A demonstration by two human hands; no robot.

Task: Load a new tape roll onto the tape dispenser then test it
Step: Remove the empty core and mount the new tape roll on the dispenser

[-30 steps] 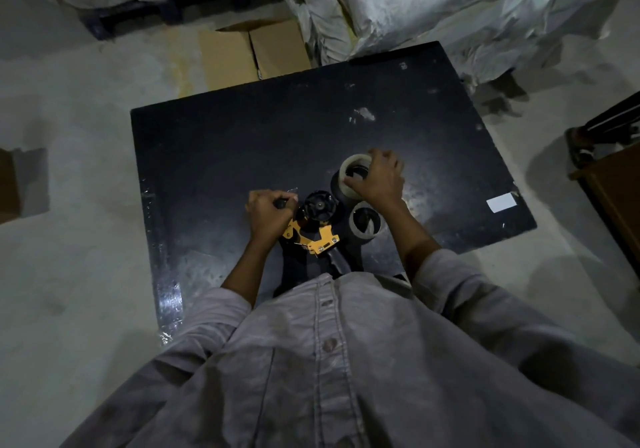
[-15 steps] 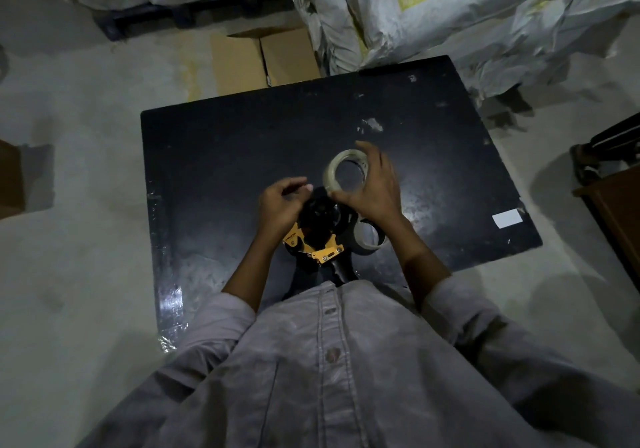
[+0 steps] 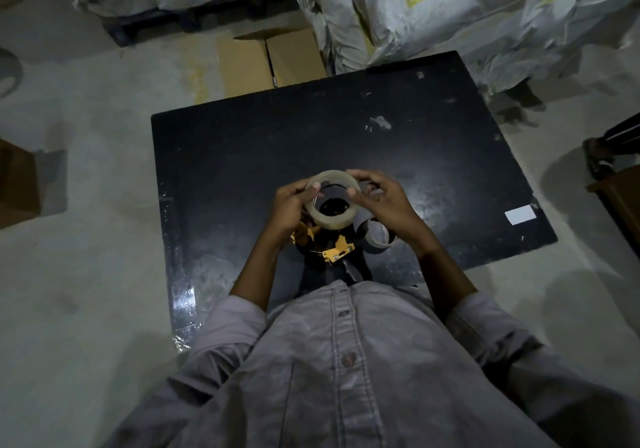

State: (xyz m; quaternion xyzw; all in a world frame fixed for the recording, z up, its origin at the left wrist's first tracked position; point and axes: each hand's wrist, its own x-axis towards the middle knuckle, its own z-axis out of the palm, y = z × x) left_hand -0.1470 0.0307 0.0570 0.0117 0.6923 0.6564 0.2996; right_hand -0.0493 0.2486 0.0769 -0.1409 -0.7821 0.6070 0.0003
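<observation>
A pale, translucent tape roll [image 3: 331,218] is held above the black and yellow tape dispenser [image 3: 334,253], which lies on the black table [image 3: 242,156] near its front edge. My left hand [image 3: 289,210] grips the roll's left side and my right hand [image 3: 382,203] grips its right side. The dispenser's black hub shows through the roll's hole. Whether the roll touches the hub cannot be told. A second tape roll [image 3: 377,236] lies on the table just right of the dispenser, partly hidden under my right wrist.
A white label [image 3: 519,213] sticks to the table's right side. Cardboard boxes [image 3: 270,61] and large grey sacks [image 3: 450,14] lie on the floor beyond the table. A dark wooden piece of furniture [image 3: 620,191] stands at the right edge.
My right hand lifted the roll from the table and carried it left over the dispenser. My left hand left the dispenser's front and took hold of the roll's left side.
</observation>
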